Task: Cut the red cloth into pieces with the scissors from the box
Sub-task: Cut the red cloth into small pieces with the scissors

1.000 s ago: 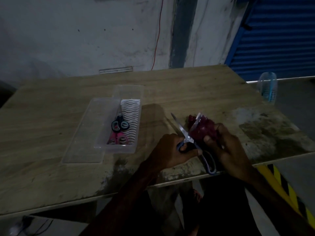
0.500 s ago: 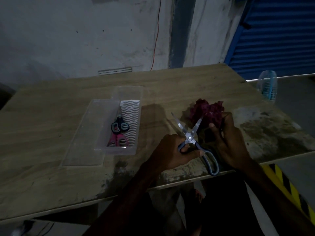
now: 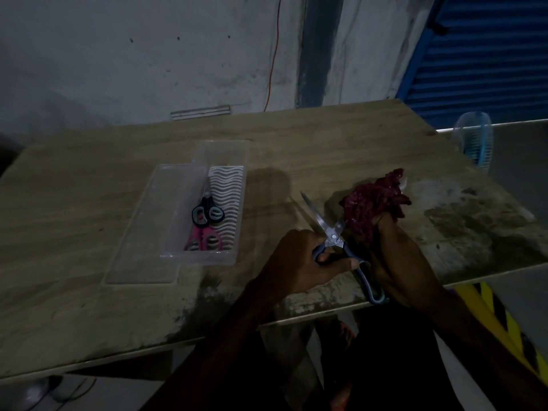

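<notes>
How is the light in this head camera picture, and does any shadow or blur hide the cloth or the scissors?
Head view: very dim overall; the red cloth reads as a dark maroon clump with soft detail. The scissors blades catch a pale sheen and stay readable. A broad shadow lies on the table beside the clear box. The forearms sink into near black. Wide-angle bending shows at the edges.

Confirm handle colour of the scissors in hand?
Blue-grey handles on the scissors, left hand gripping; head view.

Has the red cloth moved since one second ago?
Yes. The red cloth, held in the right hand, has moved farther from the clear box, toward the table's far right side.
</notes>
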The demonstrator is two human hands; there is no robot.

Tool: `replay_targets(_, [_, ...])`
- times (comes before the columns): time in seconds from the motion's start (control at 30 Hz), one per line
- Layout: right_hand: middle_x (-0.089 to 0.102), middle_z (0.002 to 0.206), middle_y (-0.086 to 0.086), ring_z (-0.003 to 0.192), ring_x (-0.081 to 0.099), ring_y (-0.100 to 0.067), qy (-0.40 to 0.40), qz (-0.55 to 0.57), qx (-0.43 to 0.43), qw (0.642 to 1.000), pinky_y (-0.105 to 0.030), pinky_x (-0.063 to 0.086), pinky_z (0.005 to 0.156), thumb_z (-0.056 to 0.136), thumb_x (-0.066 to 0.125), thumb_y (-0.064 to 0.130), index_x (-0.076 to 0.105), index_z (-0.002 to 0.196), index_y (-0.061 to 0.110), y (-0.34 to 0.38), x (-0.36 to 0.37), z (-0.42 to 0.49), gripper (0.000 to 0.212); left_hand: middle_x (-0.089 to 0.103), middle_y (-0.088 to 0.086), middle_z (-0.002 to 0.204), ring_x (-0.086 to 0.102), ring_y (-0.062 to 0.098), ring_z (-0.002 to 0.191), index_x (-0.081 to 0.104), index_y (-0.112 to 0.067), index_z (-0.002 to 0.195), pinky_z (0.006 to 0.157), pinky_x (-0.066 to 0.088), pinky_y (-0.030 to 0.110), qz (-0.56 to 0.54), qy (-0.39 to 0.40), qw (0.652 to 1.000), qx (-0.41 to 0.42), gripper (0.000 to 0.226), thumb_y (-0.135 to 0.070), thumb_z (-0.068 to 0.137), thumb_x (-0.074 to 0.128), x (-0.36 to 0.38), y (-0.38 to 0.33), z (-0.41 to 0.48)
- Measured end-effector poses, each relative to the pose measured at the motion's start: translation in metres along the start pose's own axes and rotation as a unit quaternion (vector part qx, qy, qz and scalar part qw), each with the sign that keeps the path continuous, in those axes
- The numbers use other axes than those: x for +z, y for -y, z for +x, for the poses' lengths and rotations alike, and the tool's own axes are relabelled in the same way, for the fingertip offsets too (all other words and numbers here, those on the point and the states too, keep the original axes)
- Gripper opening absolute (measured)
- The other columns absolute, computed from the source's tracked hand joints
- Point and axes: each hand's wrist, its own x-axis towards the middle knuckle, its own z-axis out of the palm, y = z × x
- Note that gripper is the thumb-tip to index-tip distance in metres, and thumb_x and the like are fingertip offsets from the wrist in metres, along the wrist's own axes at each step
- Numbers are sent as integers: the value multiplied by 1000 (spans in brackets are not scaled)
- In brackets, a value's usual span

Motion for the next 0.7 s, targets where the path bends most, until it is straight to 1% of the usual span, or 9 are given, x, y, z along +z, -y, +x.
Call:
replay_targets(0.07, [62, 85, -15, 67, 57, -25, 11, 1, -16, 1000, -20, 37, 60, 75, 55, 15, 26, 134, 1, 3, -5, -1, 67, 41, 6, 46, 44, 22, 44, 38, -12, 55, 48, 28, 21, 6, 10, 1000, 1, 62, -46, 81, 83, -1, 1, 0])
replay_targets(0.1, [55, 79, -6, 60, 49, -19, 22, 17, -19, 999, -16, 30, 54, 77, 52, 19, 25, 134, 3, 4, -7, -2, 65, 41, 6, 45, 45, 23, 44, 39, -12, 55, 49, 27, 19, 9, 13, 1000, 1, 62, -47, 81, 83, -1, 1, 1])
replay_targets(0.2, [48, 79, 4, 55, 48, -19, 64, 36, -20, 997, -24, 26, 54, 77, 58, 15, 28, 128, 13, -1, -11, -5, 59, 35, 1, 44, 44, 22, 44, 36, -15, 54, 49, 25, 17, 19, 21, 1000, 6, 63, -48, 82, 81, -1, -1, 1])
replay_targets(0.27, [49, 79, 2, 56, 54, -26, 72, 13, -30, 997, -21, 23, 56, 77, 64, 5, 31, 124, 13, -8, -13, -2, 58, 29, -4, 44, 41, 18, 43, 32, -18, 54, 49, 26, 15, 24, 18, 999, 15, 63, -46, 82, 82, -1, -1, 2])
replay_targets(0.37, [63, 89, -16, 69, 65, -37, 71, 1, -25, 997, -18, 24, 61, 77, 71, -6, 35, 120, 12, -15, -15, 6, 59, 25, -8, 44, 38, 13, 41, 31, -21, 54, 49, 26, 13, 24, 12, 999, 24, 63, -42, 81, 84, 0, 0, 3])
replay_targets(0.5, [67, 107, -23, 86, 67, -41, 54, -3, -1, 999, -27, 39, 70, 84, 71, 6, 24, 139, 10, -23, -18, 14, 73, 25, -8, 44, 38, 13, 41, 32, -21, 55, 50, 24, 16, 41, 9, 999, 25, 63, -49, 80, 82, 2, 3, 2])
replay_targets(0.6, [70, 97, -23, 78, 68, -42, 62, -5, 32, 998, -36, 47, 64, 90, 67, 15, 12, 150, 8, -28, -17, 16, 81, 26, -8, 44, 38, 13, 40, 33, -20, 55, 50, 25, 18, 43, 11, 999, 26, 62, -51, 81, 80, 2, 4, 2])
replay_targets(0.67, [70, 92, -23, 75, 68, -41, 56, 3, 64, 996, -35, 46, 62, 92, 66, 16, 8, 156, 4, -29, -16, 19, 86, 25, -7, 44, 39, 15, 41, 33, -20, 55, 49, 26, 20, 39, 11, 999, 24, 62, -50, 81, 80, 1, 4, 3])
replay_targets(0.7, [69, 93, -22, 78, 68, -40, 46, 13, 98, 994, -33, 43, 64, 93, 65, 19, 12, 155, -2, -28, -18, 22, 84, 26, -5, 44, 39, 17, 42, 34, -17, 55, 48, 28, 24, 38, 11, 999, 23, 62, -49, 82, 80, 0, 3, 2])
